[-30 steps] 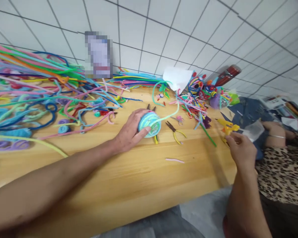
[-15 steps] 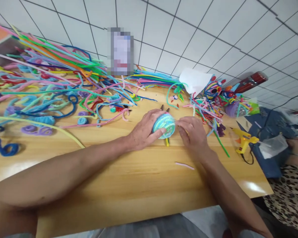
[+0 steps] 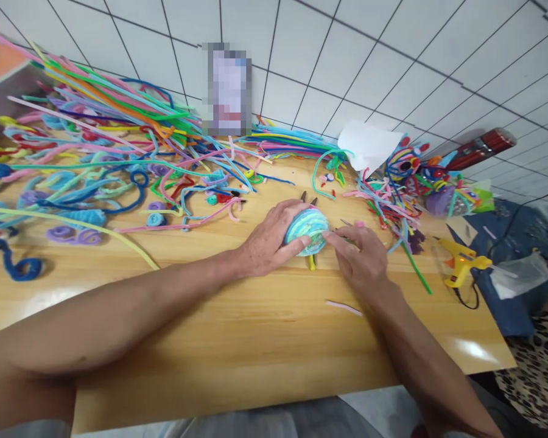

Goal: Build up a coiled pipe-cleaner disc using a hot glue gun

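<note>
A round ball (image 3: 301, 226) wound from light blue and green pipe cleaners rests on the wooden table, its coiled end turned toward the right. My left hand (image 3: 269, 237) is closed around its left side, thumb across the front and fingers over the top. At the ball's right edge, my right hand (image 3: 360, 249) has bent fingers, with a fingertip touching the coil; whatever sits in the pinch is too small to make out. Two dark tips (image 3: 309, 198) poke out behind the ball and a yellow handle-like piece (image 3: 312, 262) in front. A short pale pink pipe-cleaner piece (image 3: 344, 308) lies nearer me.
Heaped pipe cleaners (image 3: 86, 164) cover the left and back. A masked phone-like panel (image 3: 228, 91) leans on the tiled wall. To the right are a yellow glue gun (image 3: 461, 260), a white paper (image 3: 369, 146), finished figures (image 3: 411, 164), a red cylinder (image 3: 484, 151) and another person's patterned clothing (image 3: 534, 365).
The view has shifted slightly, moving everything a little to the right. My right fingers have changed their pose at the ball's edge; my left hand keeps its hold.
</note>
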`<state>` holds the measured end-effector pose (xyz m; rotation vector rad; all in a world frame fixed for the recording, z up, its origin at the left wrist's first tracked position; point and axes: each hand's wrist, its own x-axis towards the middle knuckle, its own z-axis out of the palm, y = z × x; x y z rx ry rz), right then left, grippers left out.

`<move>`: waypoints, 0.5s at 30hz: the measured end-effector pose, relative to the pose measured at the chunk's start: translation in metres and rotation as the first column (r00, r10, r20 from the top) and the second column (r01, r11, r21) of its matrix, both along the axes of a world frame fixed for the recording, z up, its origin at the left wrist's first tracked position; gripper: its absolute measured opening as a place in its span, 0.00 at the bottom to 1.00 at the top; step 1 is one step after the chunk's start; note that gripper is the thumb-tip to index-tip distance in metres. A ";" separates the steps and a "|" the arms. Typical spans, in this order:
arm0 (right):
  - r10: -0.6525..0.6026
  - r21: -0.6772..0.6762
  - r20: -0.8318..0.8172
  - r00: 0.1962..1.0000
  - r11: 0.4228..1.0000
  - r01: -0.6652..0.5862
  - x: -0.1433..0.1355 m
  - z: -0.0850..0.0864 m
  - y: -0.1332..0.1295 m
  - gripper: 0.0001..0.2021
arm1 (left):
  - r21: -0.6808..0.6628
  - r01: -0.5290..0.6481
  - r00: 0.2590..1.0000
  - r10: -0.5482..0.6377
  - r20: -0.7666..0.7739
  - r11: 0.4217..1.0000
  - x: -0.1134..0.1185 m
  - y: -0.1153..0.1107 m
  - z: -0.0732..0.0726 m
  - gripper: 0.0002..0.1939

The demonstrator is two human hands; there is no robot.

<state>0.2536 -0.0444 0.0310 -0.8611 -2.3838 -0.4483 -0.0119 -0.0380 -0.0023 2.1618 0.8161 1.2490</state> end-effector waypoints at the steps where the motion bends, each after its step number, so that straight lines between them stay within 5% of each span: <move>1: 0.001 -0.010 0.000 1.000 1.000 -0.001 0.000 0.000 -0.001 0.22 | -0.002 -0.002 1.000 0.002 0.000 1.000 0.000 0.000 0.000 0.29; 15: 0.050 0.031 -0.002 0.999 0.998 -0.050 -0.007 0.006 -0.005 0.31 | 0.027 0.012 1.000 -0.013 0.017 1.000 -0.001 0.004 -0.005 0.34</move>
